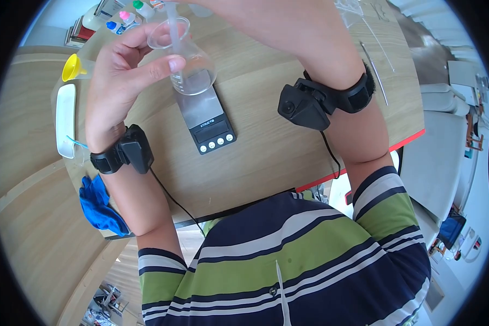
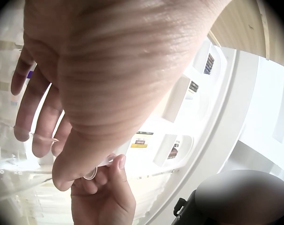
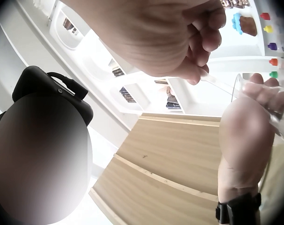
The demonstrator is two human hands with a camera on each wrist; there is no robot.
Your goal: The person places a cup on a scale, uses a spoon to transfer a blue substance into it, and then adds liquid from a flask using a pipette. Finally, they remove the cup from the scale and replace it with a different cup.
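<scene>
Flask (image 1: 201, 61), held over the scale (image 1: 200, 112); whether they touch, I cannot tell. My left hand (image 1: 117, 76) curls thumb and fingers round its neck, probably to steady the mouth around the dropper (image 3: 217, 83), pinched in my right hand (image 3: 174, 42). Bottles (image 1: 129, 18) sit near, the funnel (image 1: 72, 68) off left. My left thumb partly blocks the neck.
</scene>
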